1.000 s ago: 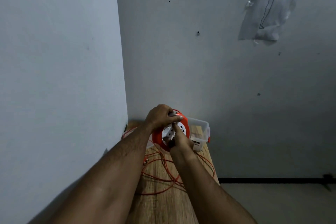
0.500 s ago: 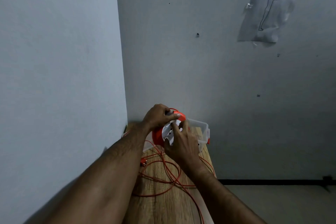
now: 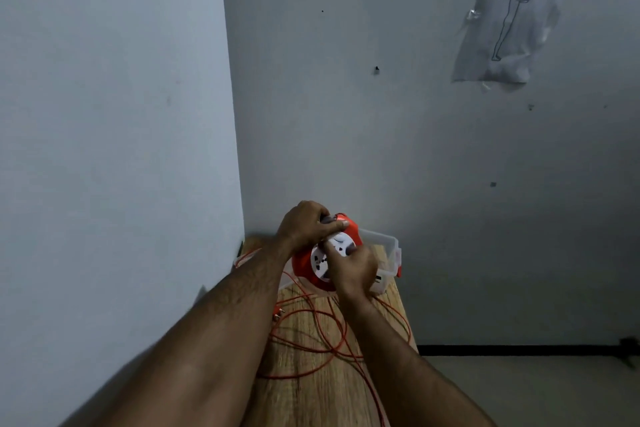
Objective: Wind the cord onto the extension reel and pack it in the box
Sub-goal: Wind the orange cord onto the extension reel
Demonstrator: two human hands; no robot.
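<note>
An orange extension reel (image 3: pixel 302 263) with a white socket face (image 3: pixel 320 258) is held upright above the far end of the wooden table (image 3: pixel 322 392). My left hand (image 3: pixel 306 224) grips its top handle. My right hand (image 3: pixel 353 269) is closed on the white face, covering its right half. The thin orange cord (image 3: pixel 311 333) lies in loose loops on the table below the reel, and its plug (image 3: pixel 34 314) rests at the left edge. A clear plastic box (image 3: pixel 384 246) with orange latches stands just behind the reel.
The table sits in a corner, with one wall close on the left and another right behind the box. One strand of cord (image 3: pixel 375 399) runs off toward the near edge. Floor lies to the right of the table.
My right hand has circled on the reel's face, from the lower side round to the right side. The cord loops on the table have shifted. My left hand has stayed on the handle.
</note>
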